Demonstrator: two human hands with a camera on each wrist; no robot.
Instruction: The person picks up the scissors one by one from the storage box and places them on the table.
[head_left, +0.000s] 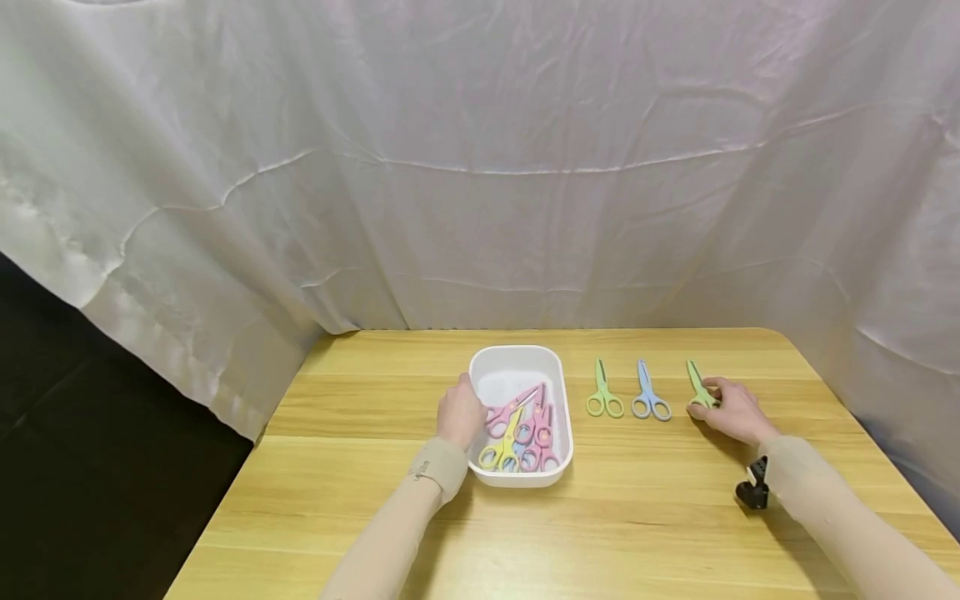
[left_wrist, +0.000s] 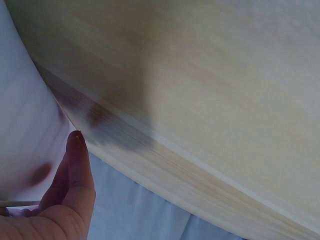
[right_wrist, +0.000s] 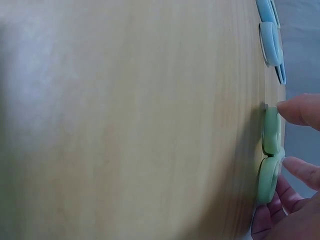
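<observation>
A white plastic container (head_left: 562, 400) holds several pairs of scissors: pink scissors (head_left: 542, 433), yellow scissors (head_left: 510, 433) and partly covered blue ones. My left hand (head_left: 459, 412) grips the container's left wall, its thumb (left_wrist: 80, 170) against the outside; the other fingers are mostly hidden. To the right, a pair of green scissors (head_left: 697, 382) lies on the table, blades pointing away. My right hand (head_left: 735, 411) holds its handles (right_wrist: 271, 130), thumb at one loop and fingers at the other. Blue scissors (head_left: 647, 390) and another green pair (head_left: 602, 390) lie left of it, side by side.
The wooden table (head_left: 337, 500) has its far edge against a pale grey curtain (head_left: 480, 208). A small black device (head_left: 753, 487) sits at my right wrist. Black fabric (head_left: 90, 450) shows beyond the table's left edge.
</observation>
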